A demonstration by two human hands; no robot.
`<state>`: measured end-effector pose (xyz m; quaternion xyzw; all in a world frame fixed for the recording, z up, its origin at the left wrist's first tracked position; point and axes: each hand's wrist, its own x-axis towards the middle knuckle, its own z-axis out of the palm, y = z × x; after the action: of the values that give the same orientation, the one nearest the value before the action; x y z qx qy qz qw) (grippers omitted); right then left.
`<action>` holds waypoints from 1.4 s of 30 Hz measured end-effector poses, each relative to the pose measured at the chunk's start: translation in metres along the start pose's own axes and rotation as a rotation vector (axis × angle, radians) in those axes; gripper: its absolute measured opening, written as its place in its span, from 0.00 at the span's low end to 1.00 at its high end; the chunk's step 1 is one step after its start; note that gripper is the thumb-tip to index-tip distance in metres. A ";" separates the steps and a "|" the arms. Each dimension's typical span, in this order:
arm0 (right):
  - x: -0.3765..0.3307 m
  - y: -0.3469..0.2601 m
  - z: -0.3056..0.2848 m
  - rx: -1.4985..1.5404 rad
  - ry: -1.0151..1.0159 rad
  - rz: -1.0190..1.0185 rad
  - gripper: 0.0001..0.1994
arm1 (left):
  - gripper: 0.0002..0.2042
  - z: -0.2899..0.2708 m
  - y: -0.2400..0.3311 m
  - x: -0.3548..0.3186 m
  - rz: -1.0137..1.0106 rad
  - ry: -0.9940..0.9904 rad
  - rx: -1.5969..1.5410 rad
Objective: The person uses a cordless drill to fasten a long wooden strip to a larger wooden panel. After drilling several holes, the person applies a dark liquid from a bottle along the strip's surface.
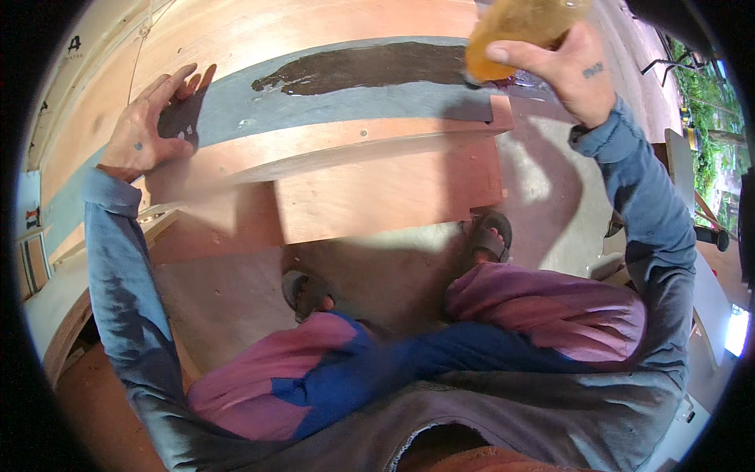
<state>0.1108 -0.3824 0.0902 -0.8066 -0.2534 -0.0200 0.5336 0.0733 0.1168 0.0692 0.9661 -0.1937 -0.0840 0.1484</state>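
Observation:
At the upper right, my right hand [580,75] is closed around a see-through container of amber liquid [523,33], tilted over the end of a grey strip [330,108]. A long dark brown, wet-looking patch [362,69] lies along that strip and reaches close under the container. Whether liquid is running out cannot be made out. Over the strip's left part, my left hand [145,130] holds nothing, with fingers and thumb apart; its shadow falls beside it. The strip runs along a pale plywood surface [370,23].
A plywood edge piece [346,138] borders the near side of the strip, with another plywood board [385,189] below it. My sandalled feet [491,236] stand on the concrete floor [377,263]. A curved wooden edge [67,334] is at the left, and greenery [712,110] shows outside at the right.

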 end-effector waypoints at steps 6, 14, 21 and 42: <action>0.025 -0.039 0.084 0.046 -0.126 -0.008 0.35 | 0.54 -0.005 -0.004 -0.001 -0.032 -0.051 -0.027; 0.008 -0.019 0.029 -0.069 -0.048 -0.006 0.33 | 0.55 0.001 -0.008 0.003 -0.014 -0.018 -0.031; -0.018 0.008 -0.030 -0.083 0.068 0.078 0.33 | 0.54 0.005 -0.014 -0.001 -0.004 -0.018 -0.045; 0.069 -0.047 0.146 0.006 -0.254 -0.239 0.33 | 0.49 0.013 -0.022 -0.019 0.007 0.070 -0.011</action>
<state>0.1161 -0.2140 0.0880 -0.7651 -0.4129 0.0195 0.4937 0.0612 0.1402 0.0523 0.9670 -0.1911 -0.0508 0.1608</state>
